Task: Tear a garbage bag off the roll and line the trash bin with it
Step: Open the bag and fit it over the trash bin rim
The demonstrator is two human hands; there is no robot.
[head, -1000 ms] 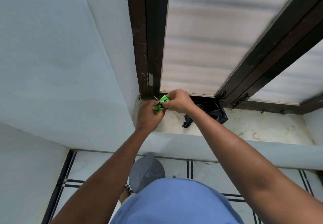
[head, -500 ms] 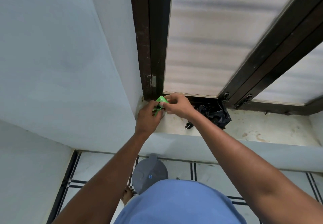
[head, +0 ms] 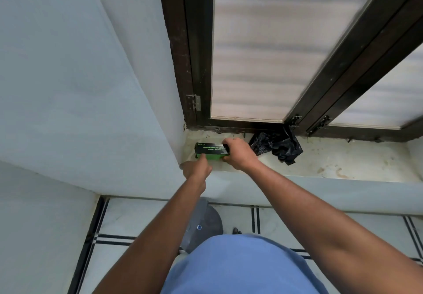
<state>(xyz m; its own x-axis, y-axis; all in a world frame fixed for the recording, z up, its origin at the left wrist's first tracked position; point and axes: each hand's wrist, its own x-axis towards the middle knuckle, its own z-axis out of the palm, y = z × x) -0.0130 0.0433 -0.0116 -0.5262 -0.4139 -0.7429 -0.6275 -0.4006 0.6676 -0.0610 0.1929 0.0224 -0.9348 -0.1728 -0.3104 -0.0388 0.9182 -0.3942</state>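
Note:
A green and black garbage bag box (head: 210, 149) lies lengthwise on the window sill (head: 343, 163), close to the left corner. My right hand (head: 240, 155) grips the box's right end, fingers on top and thumb at the front. My left hand (head: 198, 168) is just in front of the box, a fingertip touching its green front face. A crumpled black garbage bag (head: 280, 148) lies on the sill right of my right hand, against the window frame. Below the sill, the trash bin's grey lid (head: 206, 223) shows between my arms; the bin's body is hidden.
The dark wooden window frame (head: 196, 64) with frosted panes rises behind the sill. A pale wall (head: 80, 87) closes in on the left. White floor tiles with black lines (head: 128, 225) lie below, partly covered by my blue shirt.
Both hands held the green box raised above the sill corner. Now the box lies flat on the sill, my right hand still on its end and my left hand drawn back to its front.

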